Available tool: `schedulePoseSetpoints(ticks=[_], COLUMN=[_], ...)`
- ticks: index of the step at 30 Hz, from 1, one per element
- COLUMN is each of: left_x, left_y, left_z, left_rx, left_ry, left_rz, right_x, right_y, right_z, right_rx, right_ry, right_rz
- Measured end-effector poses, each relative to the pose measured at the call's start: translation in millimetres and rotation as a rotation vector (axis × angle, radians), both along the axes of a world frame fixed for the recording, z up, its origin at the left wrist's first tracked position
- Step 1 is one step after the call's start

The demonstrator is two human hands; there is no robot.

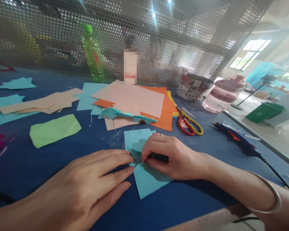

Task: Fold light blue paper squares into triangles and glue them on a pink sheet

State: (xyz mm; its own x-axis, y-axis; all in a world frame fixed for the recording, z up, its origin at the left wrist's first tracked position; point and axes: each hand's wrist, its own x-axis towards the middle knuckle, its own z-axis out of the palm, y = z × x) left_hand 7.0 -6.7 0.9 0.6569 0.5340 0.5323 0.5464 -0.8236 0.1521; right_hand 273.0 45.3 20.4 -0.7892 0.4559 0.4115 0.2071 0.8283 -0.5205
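A light blue sheet of paper [148, 181] lies folded on the blue table [188, 199] in front of me. My left hand [86, 186] lies flat on the table with fingers stretched out, its fingertips pressing the paper's left edge. My right hand [170, 155] rests on the paper with fingers curled around a dark pen-like object [159, 157], its tip at the fold.
Behind the hands lie stacked pink, orange and blue sheets [135, 102], a green paper piece [54, 130], red-and-yellow scissors [189, 123], a blue glue gun [236, 138] with cord, a green bottle [92, 53], a paper-covered tub [194, 86], a pink container [221, 96]. A perforated metal screen [159, 38] stands behind.
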Motion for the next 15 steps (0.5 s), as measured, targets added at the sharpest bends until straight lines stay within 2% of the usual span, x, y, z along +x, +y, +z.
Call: schedulePoseSetpoints(ticks=[5,15], left_x=[-1.2,-2.6], left_y=[0.0,-1.1], left_z=[-1.3,-1.9], left_rx=[0.001,0.017], left_ry=[-0.012,-0.025], left_rz=[-0.014,-0.022], right_x=[0.2,-1.7], right_y=[-0.6,-5.1], right_z=[0.3,-2.9], right_rx=[0.024,-0.008], right_ry=[-0.019,0.016], right_rz=[0.008,-0.065])
